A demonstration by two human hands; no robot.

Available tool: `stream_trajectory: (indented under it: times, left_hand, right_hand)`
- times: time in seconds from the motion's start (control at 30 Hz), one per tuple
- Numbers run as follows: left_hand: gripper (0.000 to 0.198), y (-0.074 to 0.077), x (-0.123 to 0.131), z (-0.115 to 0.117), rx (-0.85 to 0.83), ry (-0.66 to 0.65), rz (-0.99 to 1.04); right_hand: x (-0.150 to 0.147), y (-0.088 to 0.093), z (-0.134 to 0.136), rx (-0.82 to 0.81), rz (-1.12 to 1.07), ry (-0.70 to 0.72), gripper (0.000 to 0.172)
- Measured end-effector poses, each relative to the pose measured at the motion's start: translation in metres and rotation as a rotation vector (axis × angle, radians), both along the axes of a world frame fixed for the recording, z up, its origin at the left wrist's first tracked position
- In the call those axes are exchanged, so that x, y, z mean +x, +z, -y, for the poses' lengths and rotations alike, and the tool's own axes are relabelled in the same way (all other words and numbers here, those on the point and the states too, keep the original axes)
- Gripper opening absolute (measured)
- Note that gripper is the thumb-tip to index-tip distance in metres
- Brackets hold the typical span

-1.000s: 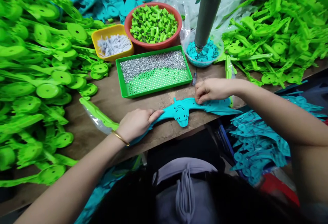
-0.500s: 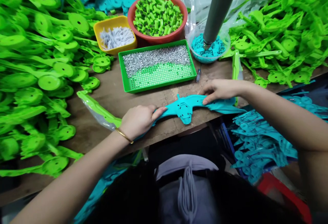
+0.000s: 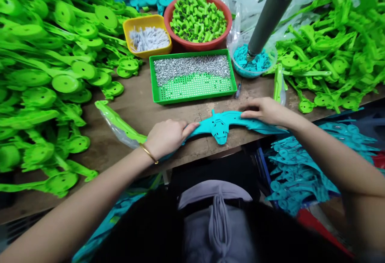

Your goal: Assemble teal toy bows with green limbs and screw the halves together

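A curved turquoise plastic piece, shaped like a toy bow (image 3: pixel 220 128), lies along the front of the table with a pointed block at its middle. My left hand (image 3: pixel 168 135) is closed round its left part, thumb on top. On the right part, my right hand (image 3: pixel 260 111) grips it with thumb and fingers. A long green piece with a clear film edge (image 3: pixel 122 126) sticks out beyond my left hand. Another such green piece (image 3: pixel 279 84) stands out behind my right hand. Whether these join the turquoise piece is hidden by my hands.
A green tray (image 3: pixel 194 99) of small screws sits ahead, near a yellow bin (image 3: pixel 129 28) of white sticks, a red bowl (image 3: pixel 197 46) of green tubes and a clear bowl (image 3: pixel 252 71) of turquoise bits. A hanging power screwdriver (image 3: pixel 267 18) is above. Green parts (image 3: pixel 66 82) heap both sides.
The camera view has shifted, so the trays and bowls appear farther right. Both hands keep hold of the turquoise piece, which stays nearly in place on the table.
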State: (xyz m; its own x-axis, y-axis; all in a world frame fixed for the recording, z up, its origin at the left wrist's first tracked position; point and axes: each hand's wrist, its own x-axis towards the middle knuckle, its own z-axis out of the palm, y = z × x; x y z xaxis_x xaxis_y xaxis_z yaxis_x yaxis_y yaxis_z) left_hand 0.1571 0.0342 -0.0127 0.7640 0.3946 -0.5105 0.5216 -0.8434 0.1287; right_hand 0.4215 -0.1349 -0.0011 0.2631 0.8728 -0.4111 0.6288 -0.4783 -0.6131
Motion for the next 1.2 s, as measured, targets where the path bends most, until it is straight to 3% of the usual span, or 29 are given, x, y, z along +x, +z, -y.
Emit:
stream_trajectory:
  times: [0.1, 0.17, 0.23, 0.33, 0.4, 0.47, 0.53, 0.57, 0.67, 0.8, 0.97, 1.1, 1.2]
  left_hand:
    - [0.07, -0.003, 0.005, 0.004, -0.062, -0.014, 0.08]
    - [0.068, -0.004, 0.014, 0.013, -0.095, 0.042, 0.114]
    - [0.064, -0.004, 0.022, 0.021, -0.125, 0.132, 0.188]
    - [0.046, -0.002, 0.022, 0.019, -0.179, 0.192, 0.425]
    - [0.031, 0.001, 0.007, 0.004, -0.147, 0.278, 0.623]
    - [0.022, 0.001, -0.019, -0.021, 0.005, 0.505, 0.769]
    - [0.026, -0.004, -0.046, -0.049, 0.187, 0.775, 0.819]
    - [0.034, -0.008, -0.057, -0.063, 0.18, 0.87, 0.816]
    - [0.048, -0.021, -0.074, -0.089, -0.21, 1.045, 0.795]
    - [0.035, -0.027, -0.072, -0.095, -0.662, 1.136, 0.914]
    - [0.022, -0.027, -0.074, -0.09, -1.091, 1.256, 1.063]
    - [0.018, -0.033, -0.078, -0.09, -1.212, 1.272, 1.092]
    - [0.018, -0.035, -0.079, -0.09, -1.242, 1.283, 1.106]
  right_hand:
    - [0.014, 0.022, -0.007, 0.449, 0.21, -0.351, 0.062]
    - [0.026, 0.038, -0.028, 0.755, 0.277, -0.442, 0.073]
    - [0.031, 0.051, -0.059, 0.889, 0.271, -0.421, 0.07]
    - [0.018, 0.059, -0.106, 0.982, 0.2, -0.422, 0.039]
    - [-0.002, 0.058, -0.13, 1.131, 0.115, -0.418, 0.028]
    - [-0.029, 0.054, -0.148, 1.244, 0.031, -0.375, 0.026]
    - [-0.059, 0.048, -0.163, 1.205, -0.014, -0.344, 0.032]
    - [-0.074, 0.044, -0.171, 1.134, -0.017, -0.346, 0.039]
    - [-0.118, 0.03, -0.197, 0.922, -0.012, -0.369, 0.057]
    - [-0.152, 0.005, -0.221, 0.827, -0.01, -0.354, 0.059]
    - [-0.155, -0.016, -0.227, 0.769, -0.012, -0.314, 0.054]
    - [-0.153, -0.02, -0.224, 0.678, 0.031, -0.222, 0.05]
    - [-0.156, -0.02, -0.225, 0.816, -0.005, -0.344, 0.045]
